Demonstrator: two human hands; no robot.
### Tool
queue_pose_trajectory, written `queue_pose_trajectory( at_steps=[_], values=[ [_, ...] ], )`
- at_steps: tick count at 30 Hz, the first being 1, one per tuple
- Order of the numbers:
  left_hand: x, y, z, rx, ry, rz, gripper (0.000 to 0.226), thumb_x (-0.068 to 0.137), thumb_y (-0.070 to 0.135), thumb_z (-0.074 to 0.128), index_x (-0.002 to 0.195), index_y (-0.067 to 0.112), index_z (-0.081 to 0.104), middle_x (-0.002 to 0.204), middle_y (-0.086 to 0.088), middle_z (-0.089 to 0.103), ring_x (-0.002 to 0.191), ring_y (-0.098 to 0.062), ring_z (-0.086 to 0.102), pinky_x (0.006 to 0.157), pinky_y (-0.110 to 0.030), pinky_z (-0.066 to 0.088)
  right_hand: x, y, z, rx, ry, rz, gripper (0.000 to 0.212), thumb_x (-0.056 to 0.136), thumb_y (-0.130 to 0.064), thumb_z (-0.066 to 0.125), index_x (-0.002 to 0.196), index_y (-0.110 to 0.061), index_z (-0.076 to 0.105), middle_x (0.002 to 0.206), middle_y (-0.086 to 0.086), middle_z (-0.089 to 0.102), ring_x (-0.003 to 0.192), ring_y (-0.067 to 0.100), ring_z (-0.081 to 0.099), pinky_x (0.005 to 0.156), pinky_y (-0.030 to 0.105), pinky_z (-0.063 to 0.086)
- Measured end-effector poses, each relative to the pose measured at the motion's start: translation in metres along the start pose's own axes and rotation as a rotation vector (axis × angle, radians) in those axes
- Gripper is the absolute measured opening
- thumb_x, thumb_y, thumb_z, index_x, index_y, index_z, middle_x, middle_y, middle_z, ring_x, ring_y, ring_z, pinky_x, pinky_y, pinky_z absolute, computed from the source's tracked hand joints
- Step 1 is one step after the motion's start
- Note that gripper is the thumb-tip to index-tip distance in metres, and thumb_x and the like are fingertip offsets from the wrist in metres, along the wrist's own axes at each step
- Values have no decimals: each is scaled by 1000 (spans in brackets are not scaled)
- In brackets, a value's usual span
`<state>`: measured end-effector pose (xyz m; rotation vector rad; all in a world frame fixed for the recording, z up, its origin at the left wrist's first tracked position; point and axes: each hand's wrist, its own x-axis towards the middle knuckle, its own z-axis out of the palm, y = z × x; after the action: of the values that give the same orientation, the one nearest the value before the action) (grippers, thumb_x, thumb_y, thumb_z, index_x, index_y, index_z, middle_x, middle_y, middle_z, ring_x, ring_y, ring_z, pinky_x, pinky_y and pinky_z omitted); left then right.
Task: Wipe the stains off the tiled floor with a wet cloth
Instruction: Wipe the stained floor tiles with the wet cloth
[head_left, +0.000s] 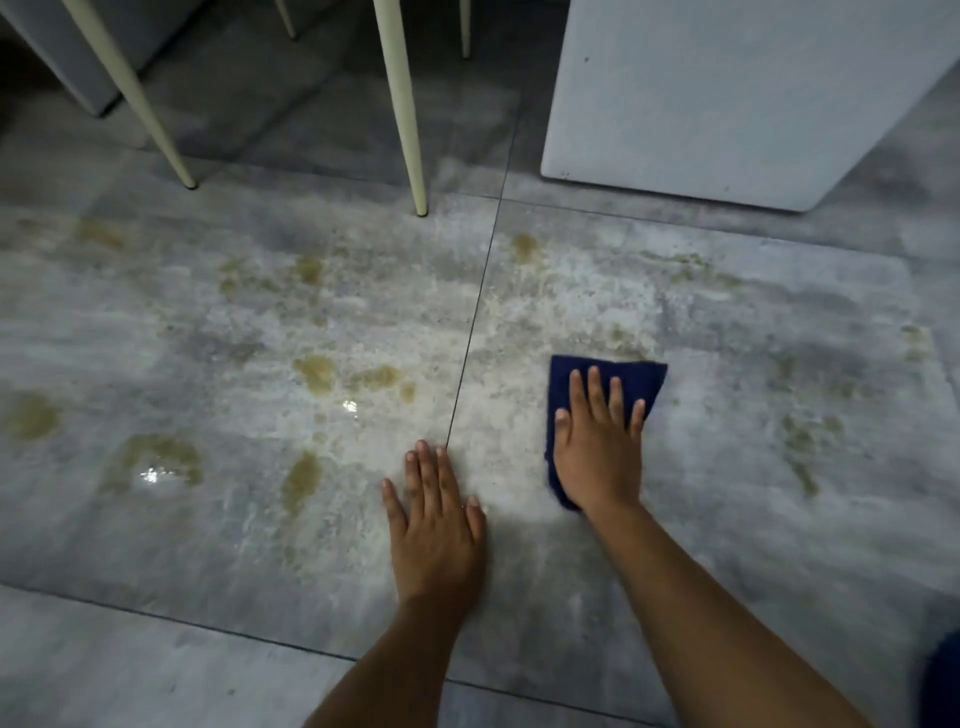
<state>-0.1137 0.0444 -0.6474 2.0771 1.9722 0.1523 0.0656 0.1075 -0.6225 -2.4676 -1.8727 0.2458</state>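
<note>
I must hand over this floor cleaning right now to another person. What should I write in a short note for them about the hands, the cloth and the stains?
Left hand: open, flat on the floor at the tile joint, holding nothing.
Right hand: open, fingers straight, presses the blue cloth flat on the right tile.
Done: no patch looks clearly clean yet; a whitish smear covers the middle.
Left: yellow-brown stains across the left tile, and more beyond and to the right of the cloth, reaching toward the chair legs.
</note>
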Motion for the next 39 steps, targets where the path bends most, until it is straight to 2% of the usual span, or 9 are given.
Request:
queue_pose_trajectory(
  at_steps=[4, 7, 9, 11, 14, 21, 28, 36, 39],
  values=[
    [50, 16, 2, 19, 45, 116, 63, 95, 35, 27, 146, -1, 31, 155, -18, 27, 146, -27, 19, 116, -50, 5, 17, -2, 7, -7, -56, -118, 63, 95, -46, -1, 154, -24, 4, 161, -4, -1, 148, 20, -7, 116, 44, -13],
    [74, 25, -12, 50, 29, 250, 64, 98, 38, 17, 151, 3, 11, 160, -15, 7, 149, -25, 1, 118, -45, -4, 48, -1, 0, 0, -97, -182, 55, 102, -43, 10, 154, -26, 4, 162, -5, -1, 148, 18, -8, 117, 42, -12],
    [91, 27, -18, 48, 16, 272, 64, 99, 41, 7, 150, 7, -10, 159, -11, -15, 146, -22, -18, 118, -42, -13, 59, 15, -3, 16, -105, -77, 55, 103, -42, 13, 154, -26, 5, 162, -6, -1, 148, 18, -6, 119, 43, -9],
    [114, 25, -25, 75, 22, 248, 64, 100, 41, 7, 148, 8, -18, 158, -10, -21, 145, -21, -24, 118, -43, -14, 49, 32, -5, 24, -66, 85, 56, 103, -42, 14, 154, -24, 5, 162, -4, 1, 148, 19, -3, 119, 45, -5],
    [149, 24, -29, 53, -27, 143, 66, 101, 42, 13, 150, 7, -15, 160, -11, -17, 146, -22, -20, 119, -43, -12, 15, 32, -1, 25, -26, 187, 56, 103, -42, 15, 154, -23, 3, 162, -4, -1, 148, 20, -4, 119, 46, -7],
    [157, 25, -17, 92, -27, 107, 66, 99, 46, 8, 151, 10, -13, 160, -8, -18, 146, -20, -20, 119, -43, -10, 63, 2, -1, 15, -70, 13, 55, 102, -41, 15, 154, -25, 6, 162, -4, 1, 148, 20, -2, 118, 45, -7],
    [158, 27, -19, 61, -40, 109, 66, 98, 46, 8, 148, 10, -17, 160, -9, -18, 146, -21, -22, 118, -45, -12, 36, 23, -4, 15, -20, 342, 55, 103, -41, 15, 154, -23, 5, 162, -4, 1, 148, 20, -3, 119, 45, -7],
    [158, 26, -18, 41, -15, 108, 68, 98, 46, 8, 149, 8, -15, 160, -11, -17, 146, -22, -22, 118, -45, -13, 63, 13, -5, 35, -81, 137, 54, 103, -40, 17, 154, -26, 6, 162, -5, 1, 148, 18, -3, 119, 44, -7],
    [163, 24, -20, -60, 51, -76, 66, 97, 40, 9, 151, 5, -8, 161, -14, -8, 148, -24, -14, 119, -45, -11, 69, 34, -4, 3, -45, 252, 55, 103, -40, 18, 154, -23, 8, 162, -4, 4, 148, 20, 1, 119, 45, -3]
  ],
)
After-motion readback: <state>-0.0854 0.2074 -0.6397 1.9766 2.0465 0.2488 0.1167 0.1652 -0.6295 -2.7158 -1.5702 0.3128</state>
